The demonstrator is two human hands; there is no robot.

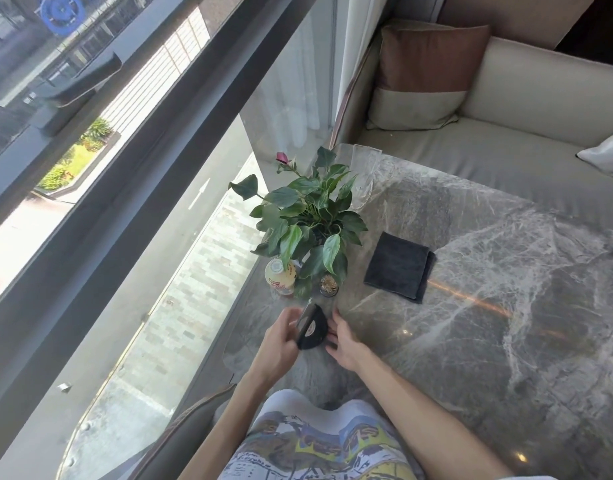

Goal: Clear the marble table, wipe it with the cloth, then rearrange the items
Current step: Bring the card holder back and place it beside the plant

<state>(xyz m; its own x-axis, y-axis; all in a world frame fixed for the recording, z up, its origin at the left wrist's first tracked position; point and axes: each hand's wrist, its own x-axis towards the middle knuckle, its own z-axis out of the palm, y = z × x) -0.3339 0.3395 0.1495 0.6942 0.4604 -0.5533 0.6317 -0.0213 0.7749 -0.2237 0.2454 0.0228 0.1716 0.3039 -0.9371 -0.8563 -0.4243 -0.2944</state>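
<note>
- A grey, white-veined marble worktop (488, 271) stands against a tall window, with a beige upholstered bench seat (488, 147) on its far side; most of the stone is bare, and the loose things crowd the window edge.
- The folded dark grey cloth (398, 266) lies flat in the open part of the worktop, just right of the plant, untouched and within easy reach for wiping.
- A green leafy potted plant with one dark pink bud (305, 223) sits at the window edge; its leaves overhang a yellow-labelled bottle with a pale cap (280, 277) and a small round holder that seems to hold toothpicks (328, 285).
- A clear glass stand (364, 174), its exact kind hard to tell, stands behind the plant.
- The left hand (279, 344) is clamped on a black, half-round flat object (310, 327), tilting it up on edge off the stone, probably so it can be lifted away.
- The right hand (345, 341) lies open beside that object, fingers spread, touching or nearly touching its lower rim, apparently to steady it.
- By my reading, clearing is only starting: the plant, bottle, holder and glass stand are all yet to be moved.
</note>
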